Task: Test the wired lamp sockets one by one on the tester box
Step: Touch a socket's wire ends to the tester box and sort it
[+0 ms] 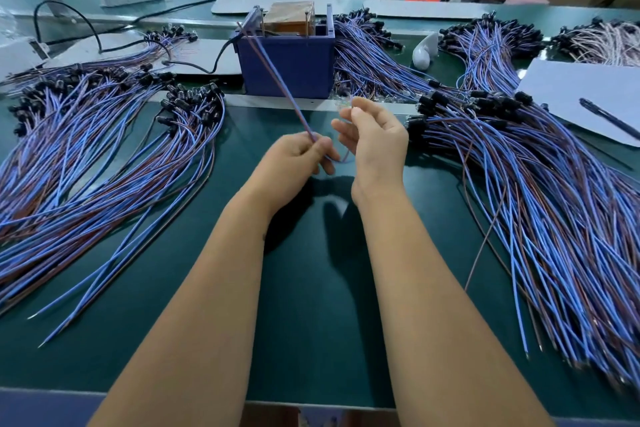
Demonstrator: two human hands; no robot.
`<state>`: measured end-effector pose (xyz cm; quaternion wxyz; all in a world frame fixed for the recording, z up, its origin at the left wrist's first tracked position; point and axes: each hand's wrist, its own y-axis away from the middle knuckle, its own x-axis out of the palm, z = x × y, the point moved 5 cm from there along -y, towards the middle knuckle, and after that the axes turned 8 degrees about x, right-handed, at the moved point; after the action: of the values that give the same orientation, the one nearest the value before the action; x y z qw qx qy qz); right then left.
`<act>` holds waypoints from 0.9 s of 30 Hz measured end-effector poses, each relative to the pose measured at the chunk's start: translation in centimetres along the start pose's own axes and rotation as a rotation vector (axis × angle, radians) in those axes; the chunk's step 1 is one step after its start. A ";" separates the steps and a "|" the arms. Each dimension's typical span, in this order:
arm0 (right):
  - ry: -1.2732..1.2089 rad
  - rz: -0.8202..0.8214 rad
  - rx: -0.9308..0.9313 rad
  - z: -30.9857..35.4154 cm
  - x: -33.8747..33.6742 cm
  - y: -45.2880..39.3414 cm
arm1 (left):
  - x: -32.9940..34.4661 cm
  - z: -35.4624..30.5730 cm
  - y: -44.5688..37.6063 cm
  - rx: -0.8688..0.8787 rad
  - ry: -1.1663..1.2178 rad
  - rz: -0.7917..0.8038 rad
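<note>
At nine o'clock a fanned heap of blue-and-brown wired black lamp sockets [104, 149] lies on the green bench mat [294, 288], and a larger heap of the same sockets [519, 184] spreads at three o'clock — which is tested I cannot tell, so I judge the job mid-run with plenty left. Centre, the left hand [298, 163] pinches one thin blue-and-brown wire pair [277, 80] running up to twelve o'clock, its stripped tips touching the contacts atop the dark blue plastic tester box [287, 62]. Beside it, the right hand [374, 139] pinches the pair's other end — its socket is hidden.
</note>
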<state>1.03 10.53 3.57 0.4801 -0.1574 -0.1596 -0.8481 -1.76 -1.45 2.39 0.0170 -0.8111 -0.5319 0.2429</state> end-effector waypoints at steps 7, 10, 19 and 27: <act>0.393 -0.156 -0.234 1.2 -2.3 -0.9 | 3.2 -2.4 0.8 0.297 -0.105 0.251; 0.577 -0.136 -0.364 3.1 -3.2 -1.1 | 4.4 -3.3 1.0 0.369 -0.118 0.253; 0.975 -0.288 -0.384 11.7 -11.4 -2.7 | 4.3 -2.1 0.5 0.238 -0.255 0.121; 1.545 -0.395 -0.396 8.6 -9.4 -0.9 | 4.1 -1.6 0.5 0.165 -0.247 0.115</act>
<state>5.82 21.76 7.30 0.2599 0.4200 0.3436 -0.7988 0.62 2.27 2.10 0.0042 -0.8000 -0.4609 0.3840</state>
